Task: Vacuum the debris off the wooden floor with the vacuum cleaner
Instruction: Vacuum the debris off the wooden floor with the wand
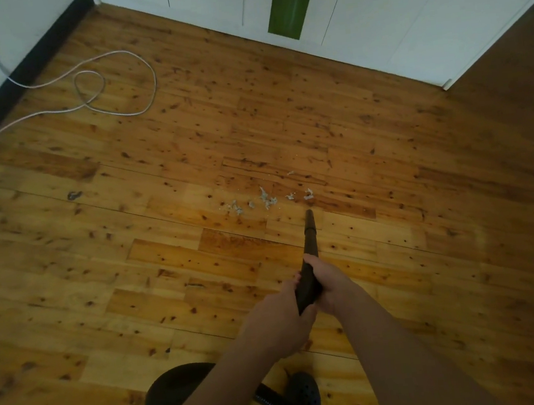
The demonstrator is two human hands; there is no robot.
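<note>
We hold the black vacuum wand (309,257) with both hands, the left hand (279,316) wrapped around its near end and the right hand (328,281) clasped round it just ahead, each grip closed firmly on the tube. The nozzle tip (309,215) points toward twelve o'clock and sits just short of the debris (267,200), a loose scatter of pale grey fluff and paper-like scraps on the wooden floor (166,262); the nearest scrap lies just beyond the tip, the rest trails off toward ten o'clock. We cannot tell whether the tip touches the boards. Behind us, at six o'clock, the round dark vacuum body (177,393) rests on the floor with its hose (273,396) running past a black clog shoe (304,393). A pale power cord (114,83) loops near the black skirting at ten o'clock, well apart from the mess. As we judge it, pickup has not yet begun. The scraps look light, so a fast sweep or a tip held too high could scatter them rather than draw them in. One dark fleck (74,195) at nine o'clock lies well apart and could be missed. Stepping forward, we might snag the hose underfoot or drag the body into the cord.
</note>
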